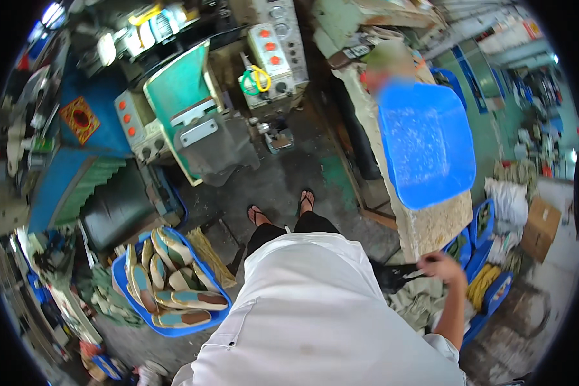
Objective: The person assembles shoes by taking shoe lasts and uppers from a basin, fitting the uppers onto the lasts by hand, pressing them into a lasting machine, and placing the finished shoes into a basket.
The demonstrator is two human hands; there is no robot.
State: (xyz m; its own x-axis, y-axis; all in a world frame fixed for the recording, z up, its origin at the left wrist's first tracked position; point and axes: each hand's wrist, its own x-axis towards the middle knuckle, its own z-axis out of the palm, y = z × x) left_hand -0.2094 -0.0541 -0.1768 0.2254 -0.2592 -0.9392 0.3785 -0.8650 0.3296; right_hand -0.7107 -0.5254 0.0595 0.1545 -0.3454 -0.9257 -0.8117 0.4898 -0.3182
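Nearest to us, in the lower middle of the frame, the person's white shirt [328, 315] fills the view. The bare right forearm runs up from the lower right edge to the right hand [441, 264] at the right of centre. The arm is bent at the elbow and swung out from the body. The wrist turns inward, so the knuckles point toward the middle of the picture.

The grip of that hand looks clamped on one end of a dark cloth [392, 276], which stretches left from the fist, over a heap of pale green fabric [418, 302]. We cannot make out the single fingers. The left hand does not show anywhere.

We judge the step in hand to be taking hold of the dark cloth and drawing it clear of the heap. A further pull would call for keeping the fist closed and lifting away from the fabric beneath, so it does not drag along.

Just beyond the hand stands the desk [434, 225], its speckled top running up the right side of the frame. A big blue tub [424, 145] rests on it. Blue crates [482, 241] sit against its near end.

At the lower left, a blue basket [123, 283] on the floor is packed with flat shoe soles [193, 299]. Two sandalled feet [283, 209] stand on the grey floor [283, 174] at the centre.

Farther off, in the upper left, are a green-panelled machine [177, 90] and a pale control box [273, 55] with red buttons. A cardboard box [541, 225] sits at the far right.
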